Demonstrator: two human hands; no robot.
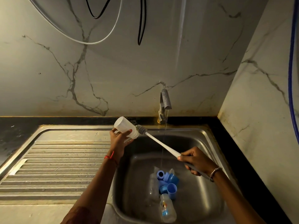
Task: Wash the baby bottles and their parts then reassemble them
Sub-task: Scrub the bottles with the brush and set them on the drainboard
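The left hand (119, 139) curls its fingers round a clear bottle (125, 129) above the sink (210, 143); the right hand (195, 162) grips a brush (160, 143), bristles at the bottle's mouth, its 4 o'clock. Blue caps (171, 189) lie in the sink at 6 o'clock

Bottles and blue parts (166, 183) cluttered the sink (202, 191) floor; ribbed drainboard (56, 167) lay open; tap (164, 104) stood behind.

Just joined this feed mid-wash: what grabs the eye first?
The left hand holds a clear bottle tilted above the sink's back edge, while the right hand grips a long white brush whose head sits at the bottle's mouth. A thin stream runs from the tap toward a heap of blue parts and another bottle in the basin.
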